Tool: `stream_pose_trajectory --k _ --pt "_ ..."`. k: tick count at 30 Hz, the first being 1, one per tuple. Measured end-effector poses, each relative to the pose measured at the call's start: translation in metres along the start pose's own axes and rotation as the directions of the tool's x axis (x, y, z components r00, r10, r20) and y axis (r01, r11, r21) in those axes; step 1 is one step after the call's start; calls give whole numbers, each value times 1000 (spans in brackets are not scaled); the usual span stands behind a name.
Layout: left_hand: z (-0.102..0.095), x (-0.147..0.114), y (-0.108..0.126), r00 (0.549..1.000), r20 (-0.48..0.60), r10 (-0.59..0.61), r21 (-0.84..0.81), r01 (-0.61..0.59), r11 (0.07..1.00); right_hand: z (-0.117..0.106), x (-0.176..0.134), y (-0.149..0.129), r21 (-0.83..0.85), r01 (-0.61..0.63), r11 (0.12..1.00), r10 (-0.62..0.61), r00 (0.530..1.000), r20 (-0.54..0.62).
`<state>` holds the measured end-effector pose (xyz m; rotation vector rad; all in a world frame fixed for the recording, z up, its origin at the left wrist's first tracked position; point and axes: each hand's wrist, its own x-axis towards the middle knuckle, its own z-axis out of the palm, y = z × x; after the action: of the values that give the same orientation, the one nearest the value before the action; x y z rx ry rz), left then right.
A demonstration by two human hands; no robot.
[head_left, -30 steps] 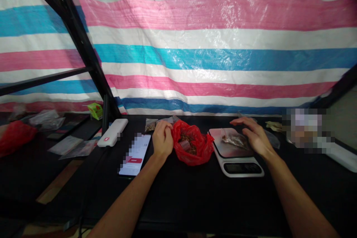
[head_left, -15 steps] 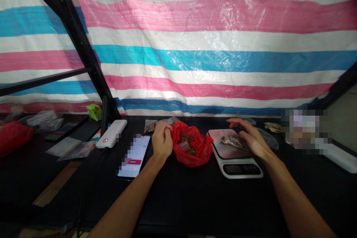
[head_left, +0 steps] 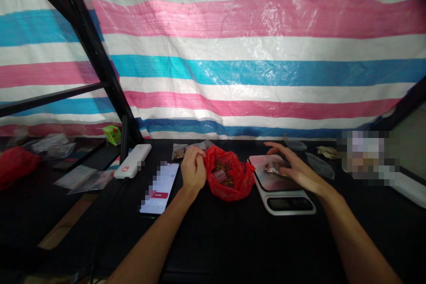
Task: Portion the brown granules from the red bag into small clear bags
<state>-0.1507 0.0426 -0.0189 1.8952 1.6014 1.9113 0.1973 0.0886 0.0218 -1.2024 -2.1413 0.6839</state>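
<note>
My left hand (head_left: 193, 167) is closed at the left rim of a red plastic bag (head_left: 229, 191), its fingertips curled against the gathered edge. Inside the bag lie many small brown pieces and a clear scoop-like piece (head_left: 220, 175). To its right stands a white kitchen scale (head_left: 262, 186) with a dark display. A small clear bag (head_left: 272, 165) with something brown inside rests on its plate. Over the scale reaches my right hand (head_left: 293, 164), fingers spread and thumb near the small bag. From this angle I cannot tell whether the thumb touches it.
Left of my left hand lie a lit phone (head_left: 159, 191) and a white power bank (head_left: 133, 162). A small filled bag (head_left: 179, 151) sits behind. Clear bags (head_left: 319, 166) lie beyond the scale. Farther left are a black metal post (head_left: 96, 49), flat clear bags (head_left: 86, 177) and another red bag (head_left: 16, 166).
My right hand has shifted slightly left and lower over the scale, its thumb now farther over the small bag. My left hand keeps its place at the red bag.
</note>
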Motion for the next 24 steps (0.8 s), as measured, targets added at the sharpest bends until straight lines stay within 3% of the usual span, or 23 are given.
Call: stream_pose_trajectory --k 3,5,7,10,13,16,19,21,24 --pt "-2 2 4 997 73 30 14 -31 999 2 -1 1 -63 -4 998 4 1000 -4" --pt "-3 3 8 973 218 75 -17 -73 997 6 0 3 -113 -19 993 17 1000 -24" --pt "-3 2 11 922 375 100 -68 -81 994 10 2 5 -157 -16 987 7 999 -53" --pt "-4 1 14 866 499 37 -100 15 995 13 5 6 -178 4 984 -25 993 -112" --pt "-2 1 14 847 527 -68 -207 206 956 12 5 -2 -63 17 998 -25 992 -122" --pt "0 5 13 819 553 -154 -410 428 805 15 5 -26 134 55 989 -29 982 -189" --pt "1 9 10 734 626 -263 -507 640 577 33 14 -67 242 177 954 -86 935 -344" --pt "0 10 9 698 653 -293 -537 700 470 55 28 -94 219 241 946 -159 929 -334" --pt "1 9 9 730 628 -271 -589 673 447 97 56 -117 173 256 951 -202 939 -279"
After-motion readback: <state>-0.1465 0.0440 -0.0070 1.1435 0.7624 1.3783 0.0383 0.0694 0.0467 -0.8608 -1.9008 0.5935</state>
